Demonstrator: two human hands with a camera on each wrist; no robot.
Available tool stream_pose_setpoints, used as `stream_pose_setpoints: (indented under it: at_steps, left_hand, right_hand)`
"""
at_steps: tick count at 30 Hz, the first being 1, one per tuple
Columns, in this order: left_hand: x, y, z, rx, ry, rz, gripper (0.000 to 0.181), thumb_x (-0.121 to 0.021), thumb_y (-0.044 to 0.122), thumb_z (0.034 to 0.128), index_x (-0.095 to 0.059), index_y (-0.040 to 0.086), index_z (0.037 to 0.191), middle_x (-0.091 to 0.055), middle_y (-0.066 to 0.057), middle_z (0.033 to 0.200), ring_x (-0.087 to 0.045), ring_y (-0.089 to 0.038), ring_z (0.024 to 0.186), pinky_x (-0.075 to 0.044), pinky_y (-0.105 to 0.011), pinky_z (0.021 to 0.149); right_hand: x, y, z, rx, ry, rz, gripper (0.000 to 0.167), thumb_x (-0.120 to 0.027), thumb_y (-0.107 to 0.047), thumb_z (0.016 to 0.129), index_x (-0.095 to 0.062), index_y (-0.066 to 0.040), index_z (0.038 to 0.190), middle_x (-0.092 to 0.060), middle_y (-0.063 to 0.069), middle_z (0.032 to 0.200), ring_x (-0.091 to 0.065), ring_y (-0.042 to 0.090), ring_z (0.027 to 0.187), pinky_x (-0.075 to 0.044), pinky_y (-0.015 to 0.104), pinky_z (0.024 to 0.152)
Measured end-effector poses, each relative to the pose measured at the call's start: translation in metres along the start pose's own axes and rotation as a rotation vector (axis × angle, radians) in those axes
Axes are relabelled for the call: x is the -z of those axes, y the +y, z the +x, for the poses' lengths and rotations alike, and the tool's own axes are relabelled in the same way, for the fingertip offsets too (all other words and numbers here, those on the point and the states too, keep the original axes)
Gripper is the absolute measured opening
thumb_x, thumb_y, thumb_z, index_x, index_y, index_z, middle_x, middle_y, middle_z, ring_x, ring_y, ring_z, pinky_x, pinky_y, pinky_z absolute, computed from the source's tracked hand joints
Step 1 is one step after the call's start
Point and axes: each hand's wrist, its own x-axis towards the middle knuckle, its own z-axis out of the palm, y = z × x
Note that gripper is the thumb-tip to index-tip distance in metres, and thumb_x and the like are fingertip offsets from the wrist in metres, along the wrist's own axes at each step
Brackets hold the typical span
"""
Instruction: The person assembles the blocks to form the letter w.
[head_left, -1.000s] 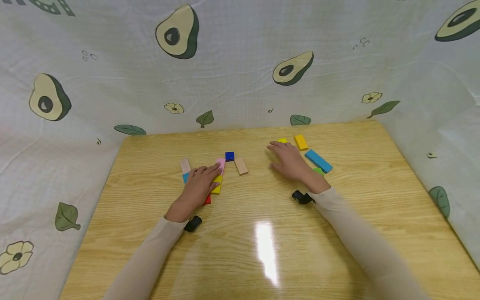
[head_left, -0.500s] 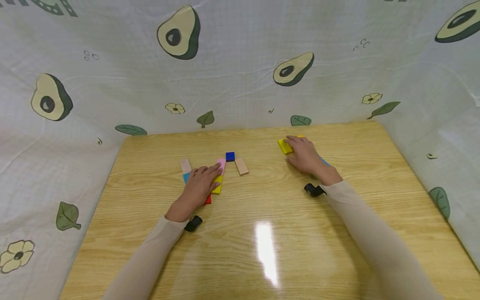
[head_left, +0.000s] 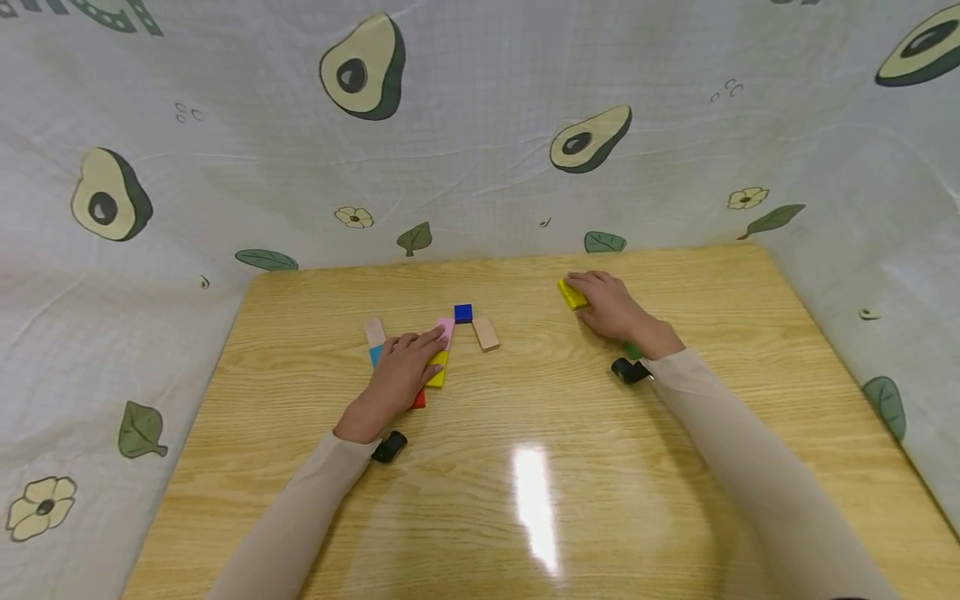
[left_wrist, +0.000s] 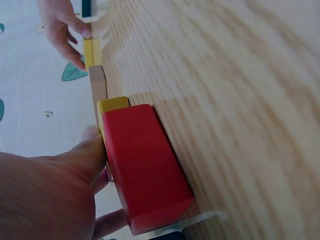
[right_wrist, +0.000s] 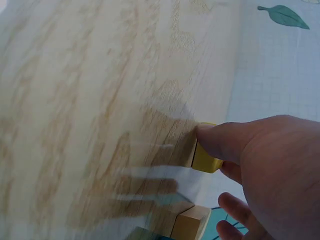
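Observation:
My left hand (head_left: 401,371) lies over a group of flat wooden blocks, its fingers on the pink block (head_left: 446,327) and its thumb on a yellow block (head_left: 438,369). A red block (left_wrist: 145,160) sticks out under the palm, and a light-blue block (head_left: 376,355) shows at the hand's left side. At the right, my right hand (head_left: 611,308) pinches another yellow block (right_wrist: 206,160) between thumb and finger; that block rests on the table. Part of a green block (head_left: 633,350) peeks out beneath the right wrist.
Between the hands sit a dark-blue cube (head_left: 463,313) and a plain wood block (head_left: 486,333). A pale block (head_left: 375,332) lies behind the left hand. An orange block (right_wrist: 190,222) stands beyond the right hand's fingers. Patterned cloth (head_left: 480,167) hangs along the table's back.
My right hand has moved right and slightly back, from over the yellow block to pinching it, and now covers the orange and long blue blocks. The left hand stays still.

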Motion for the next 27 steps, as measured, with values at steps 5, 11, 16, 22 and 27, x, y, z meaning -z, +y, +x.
stream_pose_setpoints:
  at_steps: [5,11,16,22,27]
  left_hand:
    - [0.0,0.0,0.0,-0.002,0.003,-0.001,0.047,-0.061,0.023,0.1087,-0.057,0.005,0.152,-0.043,-0.013,0.166,-0.048,-0.042,0.141,-0.034,-0.063,0.116]
    - [-0.001,-0.001,0.0,-0.006,0.008,0.016,0.047,-0.061,0.023,0.1084,-0.057,0.005,0.152,-0.044,-0.014,0.166,-0.049,-0.042,0.139,-0.035,-0.063,0.115]
    - [-0.001,0.0,-0.001,-0.014,0.022,0.011,0.047,-0.062,0.022,0.1078,-0.058,0.004,0.151,-0.045,-0.014,0.165,-0.05,-0.042,0.138,-0.035,-0.063,0.115]
    - [-0.002,-0.001,-0.001,-0.014,0.021,0.003,0.048,-0.062,0.022,0.1079,-0.057,0.004,0.152,-0.045,-0.014,0.165,-0.05,-0.042,0.138,-0.034,-0.063,0.116]
    - [-0.004,-0.002,-0.001,-0.018,0.031,0.011,0.047,-0.061,0.022,0.1083,-0.057,0.004,0.152,-0.045,-0.014,0.165,-0.05,-0.042,0.137,-0.034,-0.063,0.115]
  right_hand:
    - [0.001,0.001,0.002,0.003,0.002,-0.005,0.056,-0.073,-0.008,0.1,-0.053,0.007,0.15,-0.051,0.028,0.153,-0.042,0.052,0.142,-0.033,0.07,0.114]
    - [-0.004,-0.001,0.001,0.007,0.026,-0.02,0.058,-0.081,-0.014,0.095,-0.059,0.006,0.145,-0.057,0.027,0.147,-0.047,0.051,0.137,-0.037,0.067,0.112]
    - [-0.006,-0.017,-0.005,0.045,0.032,-0.014,0.059,-0.083,-0.015,0.094,-0.06,0.005,0.144,-0.059,0.026,0.145,-0.049,0.049,0.136,-0.037,0.066,0.113]
    - [-0.008,-0.048,-0.019,0.088,0.019,-0.013,0.059,-0.083,-0.016,0.094,-0.061,0.003,0.145,-0.06,0.022,0.146,-0.049,0.045,0.139,-0.035,0.062,0.118]
    - [-0.016,-0.069,-0.028,0.13,0.014,-0.002,0.058,-0.084,-0.016,0.093,-0.062,0.001,0.144,-0.062,0.019,0.144,-0.051,0.043,0.137,-0.039,0.061,0.115]
